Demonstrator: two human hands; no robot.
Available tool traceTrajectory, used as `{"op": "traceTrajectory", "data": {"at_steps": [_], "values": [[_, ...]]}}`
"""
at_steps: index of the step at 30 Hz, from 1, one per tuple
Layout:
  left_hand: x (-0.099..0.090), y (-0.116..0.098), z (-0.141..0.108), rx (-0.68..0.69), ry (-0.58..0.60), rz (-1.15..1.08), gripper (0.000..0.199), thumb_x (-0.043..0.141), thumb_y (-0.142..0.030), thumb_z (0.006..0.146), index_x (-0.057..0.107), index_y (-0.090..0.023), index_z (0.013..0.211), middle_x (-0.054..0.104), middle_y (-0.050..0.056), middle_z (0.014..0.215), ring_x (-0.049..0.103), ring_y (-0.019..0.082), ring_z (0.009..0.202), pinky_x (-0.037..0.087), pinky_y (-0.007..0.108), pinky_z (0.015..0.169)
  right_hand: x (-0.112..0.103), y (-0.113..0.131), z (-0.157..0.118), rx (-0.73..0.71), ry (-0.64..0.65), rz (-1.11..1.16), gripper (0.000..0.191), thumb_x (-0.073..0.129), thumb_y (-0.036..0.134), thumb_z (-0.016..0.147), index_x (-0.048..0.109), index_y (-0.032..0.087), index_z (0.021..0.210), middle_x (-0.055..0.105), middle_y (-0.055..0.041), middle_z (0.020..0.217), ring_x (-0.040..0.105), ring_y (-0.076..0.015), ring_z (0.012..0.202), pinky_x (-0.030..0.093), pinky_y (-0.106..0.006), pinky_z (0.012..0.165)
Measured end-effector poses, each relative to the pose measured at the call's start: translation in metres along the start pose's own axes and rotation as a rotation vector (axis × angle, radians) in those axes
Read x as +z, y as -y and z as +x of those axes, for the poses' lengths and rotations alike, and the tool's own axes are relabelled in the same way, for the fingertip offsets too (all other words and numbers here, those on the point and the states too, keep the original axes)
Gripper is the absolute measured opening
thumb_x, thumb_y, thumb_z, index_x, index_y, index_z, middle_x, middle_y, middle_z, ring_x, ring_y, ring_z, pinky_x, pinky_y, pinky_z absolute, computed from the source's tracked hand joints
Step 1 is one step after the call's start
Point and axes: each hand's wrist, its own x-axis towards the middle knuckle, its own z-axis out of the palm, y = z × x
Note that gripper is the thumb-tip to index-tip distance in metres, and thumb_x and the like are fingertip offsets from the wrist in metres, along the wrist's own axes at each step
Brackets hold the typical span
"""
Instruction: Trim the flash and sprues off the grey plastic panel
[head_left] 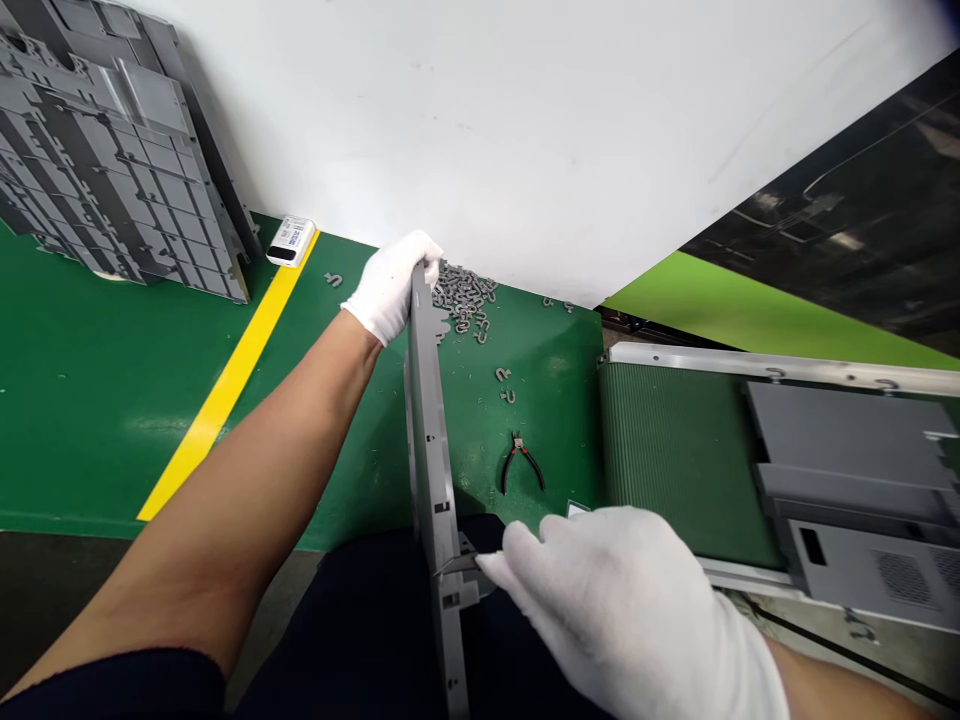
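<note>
My left hand (394, 287), in a white glove, is closed around the far end of a grey plastic panel (437, 430). The panel stands on its narrow edge, running from that hand down toward my lap. My right hand (622, 600), also gloved, is closed beside the panel's near end. A thin, dark, pointed piece (456, 565) shows between its fingertips and the panel edge; I cannot make out whether it is a blade or part of the panel. Right of the panel, black-handled cutting pliers (520, 465) lie with their handles spread on the green surface.
Small grey hook-shaped pieces (466, 300) are heaped by the white wall (525, 130), with a few scattered nearby. A white boxy device (292, 241) sits by the yellow stripe (232, 375). Grey panels (127, 150) lean at far left. A conveyor (675, 460) carries another grey panel (855, 440).
</note>
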Motion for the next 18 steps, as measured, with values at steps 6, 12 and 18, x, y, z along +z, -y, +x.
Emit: {"op": "traceTrajectory", "data": {"at_steps": [6,12,18], "values": [[0.002,0.0,0.0,0.034,-0.014,0.061,0.036,0.064,-0.026,0.079,0.038,-0.021,0.054,0.037,-0.002,0.05,0.031,0.008,0.042,0.025,0.025,0.041,-0.004,-0.002,0.003,-0.068,0.012,0.001,0.041,0.048,0.038,0.106,0.054,0.027,0.067,0.054,0.0022,0.049,0.041,-0.0187,0.042,0.012,-0.038,0.052],[-0.001,-0.001,0.001,0.047,0.006,0.114,0.035,0.062,-0.029,0.078,0.039,-0.022,0.053,0.038,-0.001,0.044,0.031,0.009,0.041,0.025,0.028,0.043,-0.007,-0.01,0.002,-0.126,-0.012,0.091,0.042,0.048,0.038,0.106,0.05,0.024,0.067,0.05,0.0029,0.053,0.032,-0.0163,0.047,0.012,-0.038,0.054],[-0.006,0.0,0.003,0.039,0.024,0.112,0.037,0.068,-0.034,0.075,0.041,-0.023,0.053,0.04,-0.002,0.044,0.031,0.011,0.046,0.027,0.03,0.049,-0.012,-0.01,0.006,0.371,0.173,0.866,0.044,0.051,0.055,0.103,0.053,0.023,0.074,0.047,0.0053,0.064,0.04,-0.0108,0.059,0.028,-0.026,0.053]]}}
